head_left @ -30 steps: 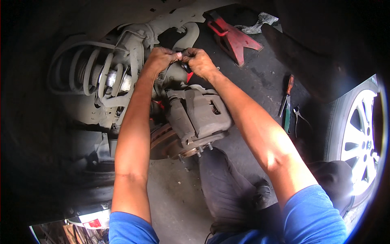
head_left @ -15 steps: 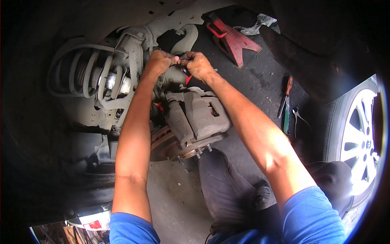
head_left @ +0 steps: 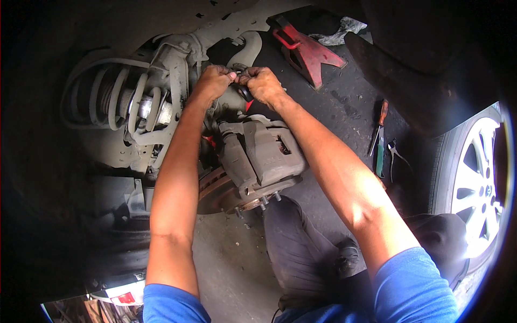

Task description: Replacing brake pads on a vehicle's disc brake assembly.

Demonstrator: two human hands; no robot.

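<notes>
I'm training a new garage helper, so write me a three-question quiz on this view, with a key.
1. True or false: the left hand and right hand are higher in the picture than the brake caliper.
2. Which is nearest the wheel: a) brake caliper, b) pliers, c) coil spring?
3. Fill in: the jack stand is ____ in colour.

Key: 1 true; 2 b; 3 red.

Coil spring [head_left: 134, 102] left of brake caliper [head_left: 266, 153], jack stand [head_left: 312, 58] beyond, wheel [head_left: 469, 182] far right
</notes>
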